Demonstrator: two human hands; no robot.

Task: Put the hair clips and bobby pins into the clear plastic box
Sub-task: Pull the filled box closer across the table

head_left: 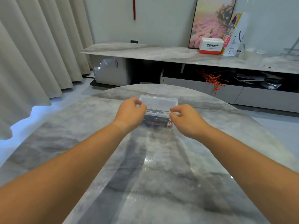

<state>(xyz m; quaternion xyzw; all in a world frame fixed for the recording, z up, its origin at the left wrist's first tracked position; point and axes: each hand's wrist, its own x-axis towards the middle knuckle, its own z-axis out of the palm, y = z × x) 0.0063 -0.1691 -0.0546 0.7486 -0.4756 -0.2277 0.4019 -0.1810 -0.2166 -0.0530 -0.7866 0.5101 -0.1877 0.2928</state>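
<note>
Clear plastic box (159, 103) is seen at the far middle of the marble table (80, 126), lid thrown back away from the person. Thin dark bobby pins (157, 110) lie along the box's near tray; a darker cluster of hair clips (155, 121) sits just nearer than the box, whether inside a second compartment or on the table cannot be told.

Left hand (130, 113) is placed at the box's left edge, fingers curled and pinched toward the rim. Right hand (186, 118) is at the box's right edge, thumb and forefinger nearly closed; contact with the plastic is likely but not resolved.

Box is judged light, thin-walled, slightly flexible and prone to sliding on the polished stone; hold is best taken at the two short side rims. Pins are judged small, stiff, slippery, easily scattered.

Beyond the box, a low cabinet carries a tissue box (211, 46) and a framed picture (210, 21). Nothing obstructs either hand.
</note>
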